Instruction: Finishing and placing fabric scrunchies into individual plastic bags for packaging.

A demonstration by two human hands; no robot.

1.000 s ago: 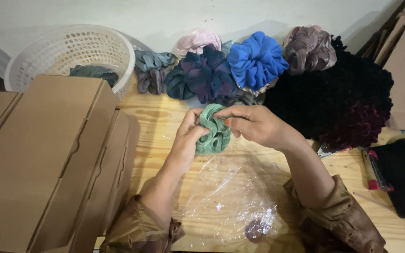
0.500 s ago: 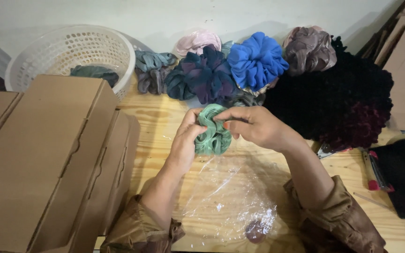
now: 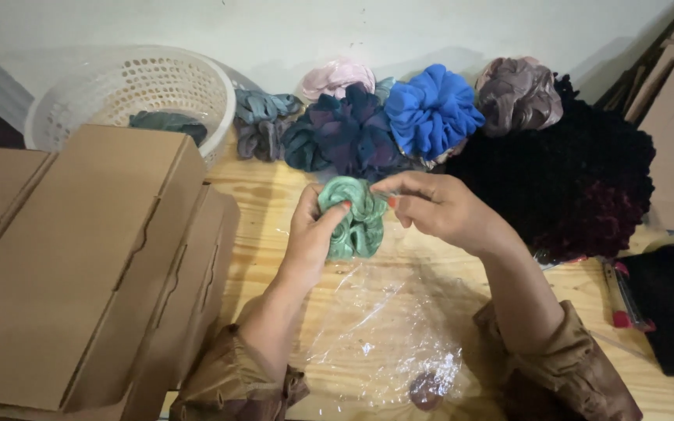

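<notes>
Green scrunchie (image 3: 355, 218), both hands pinching

sleeves: brown, rumpled, pushed up past the wrists | fingers (image 3: 342, 209): orange-red painted nails

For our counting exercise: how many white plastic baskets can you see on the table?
1. The white basket stands at the back left by the wall, behind the cardboard boxes, with a dark scrunchie inside. Others could be out of frame.
</notes>
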